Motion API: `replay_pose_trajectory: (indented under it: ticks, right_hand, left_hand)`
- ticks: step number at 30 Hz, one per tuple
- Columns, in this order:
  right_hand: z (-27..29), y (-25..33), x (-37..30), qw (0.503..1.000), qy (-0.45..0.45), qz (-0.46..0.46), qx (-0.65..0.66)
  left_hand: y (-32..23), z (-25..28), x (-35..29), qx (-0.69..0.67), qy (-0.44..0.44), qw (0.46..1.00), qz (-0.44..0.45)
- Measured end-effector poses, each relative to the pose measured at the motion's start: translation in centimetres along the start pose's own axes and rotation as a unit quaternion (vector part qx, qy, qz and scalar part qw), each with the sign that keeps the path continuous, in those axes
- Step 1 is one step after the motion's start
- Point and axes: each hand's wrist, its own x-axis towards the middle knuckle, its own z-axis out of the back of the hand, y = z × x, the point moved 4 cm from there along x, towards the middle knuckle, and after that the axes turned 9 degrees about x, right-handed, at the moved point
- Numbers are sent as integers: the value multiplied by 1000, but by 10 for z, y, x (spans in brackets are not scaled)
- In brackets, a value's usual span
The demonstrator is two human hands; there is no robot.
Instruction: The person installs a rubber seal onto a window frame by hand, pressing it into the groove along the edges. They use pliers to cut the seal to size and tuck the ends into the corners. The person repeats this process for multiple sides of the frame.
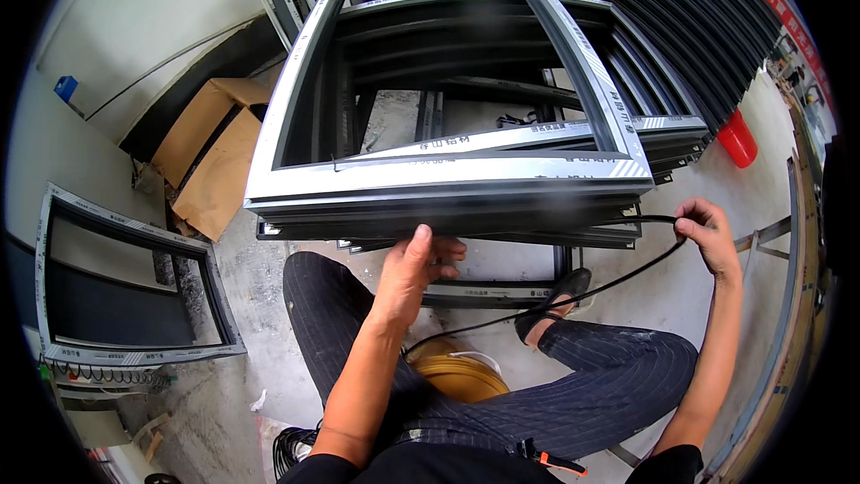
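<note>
Head view: black flexible strip, stacked window frames, two bare hands

Item 1. Black strip [618, 280], thin and pliable. Runs from the right end of the frame stack's near side to the right hand, bends there, then sweeps back down to the left, across the legs' gap, towards the yellow bucket [461, 381].

Item 2. Right hand [710, 233]. Thumb and forefinger pinched on the strip, to the right of the stack.

Item 3. Left hand [415, 271]. Partly unfolded, fingers loosely bent, thumb raised at the stack's near side; whether it presses there cannot be told.

Item 4. Top frame [430, 177], rectangular, black with white printed film, lying on the frame stack [457, 224] before the seated person.

Surroundings. Left: one further frame [143, 356], similarly filmed, set at a slant; cardboard [215, 184] behind it. Upper right: black ribbed profiles [690, 13], with a red container [737, 140] just beneath. Lower edge: orange-and-black-handled tool [560, 462] at the person's waist.
</note>
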Motion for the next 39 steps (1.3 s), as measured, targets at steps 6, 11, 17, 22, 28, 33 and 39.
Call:
replay_pose_trajectory:
  ticks: [6, 11, 17, 22, 28, 33, 39]
  right_hand:
    - [3, -9, 4, 995, 41, -18, 94]
    - [1, -15, 6, 987, 42, -50, 144]
    - [-3, -21, 12, 990, 43, -91, 97]
    - [-8, -23, 11, 992, 16, -107, 62]
    - [-10, -29, 15, 993, 25, -113, 32]
    - [-11, -27, 18, 992, 38, -117, 1]
    - [-12, -27, 23, 992, 37, -119, -12]
  left_hand:
    - [21, 6, 16, 65, 23, 997, -30]
    - [16, -9, 13, 46, 15, 999, -19]
    - [27, -42, 25, 32, 48, 998, -4]
    - [36, -42, 25, 54, 36, 998, -8]
    - [43, -90, 26, 38, 111, 993, 26]
    - [48, -87, 30, 22, 100, 994, 23]
    - [26, -17, 20, 69, 39, 997, -16]
